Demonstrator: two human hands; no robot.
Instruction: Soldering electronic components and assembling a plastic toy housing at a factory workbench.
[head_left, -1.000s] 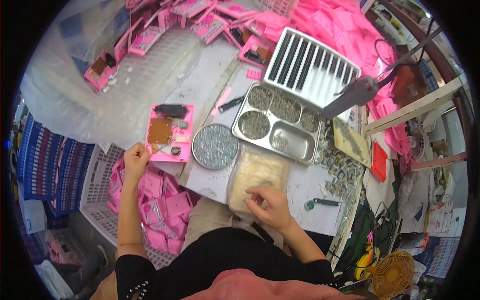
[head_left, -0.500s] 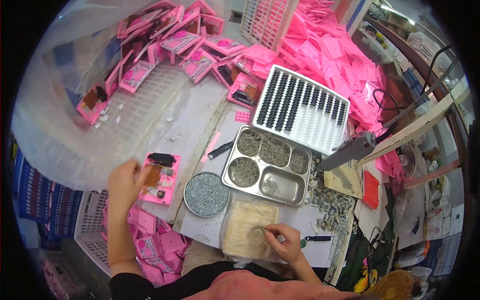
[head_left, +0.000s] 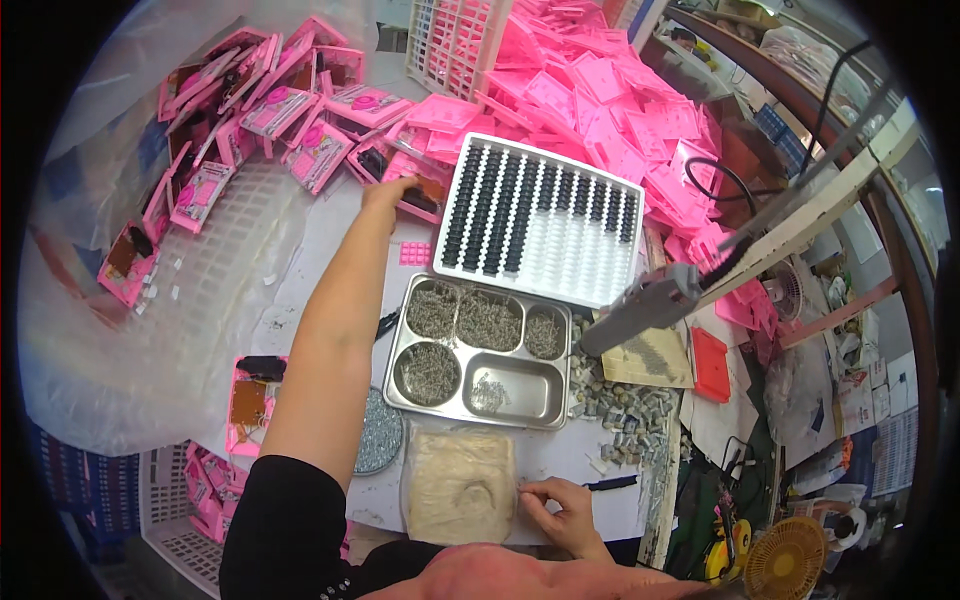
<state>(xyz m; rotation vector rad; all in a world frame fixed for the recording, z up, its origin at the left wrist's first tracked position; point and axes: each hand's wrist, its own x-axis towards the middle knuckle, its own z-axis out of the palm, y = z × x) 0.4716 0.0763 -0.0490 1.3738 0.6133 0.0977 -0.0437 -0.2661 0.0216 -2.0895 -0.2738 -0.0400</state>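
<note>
Cream, soft-looking rectangular block in clear plastic (head_left: 445,485), nearest on my feed, near the front edge of a white tabletop (head_left: 565,455). Right hand (head_left: 562,513) just beside its right edge, fingers curled, thumb and index close together; I can't tell if anything small is pinched. Thin black strip-shaped tool (head_left: 612,483) just beyond that hand. White perforated plastic basket (head_left: 165,500) at lower left, pink plastic pieces (head_left: 212,485) inside. Round shallow dish of grey metal bits (head_left: 380,435), partly hidden by the left forearm (head_left: 330,370). Left of that, an open pink rectangular case with a brown board (head_left: 248,404). Mid-table I get a shiny steel compartment tray (head_left: 535,388), small metal parts in it; beyond, a white rectangular tray (head_left: 575,265) with rows of black parts (head_left: 497,215). Farther, left hand (head_left: 386,192) stretched out, fingertips at the left edge of a second pink case, brown-boarded (head_left: 430,188); I can't tell whether they're closed on it. That case lies just left of the white tray, before a heaped mass of bright pink plastic pieces (head_left: 600,90).
</note>
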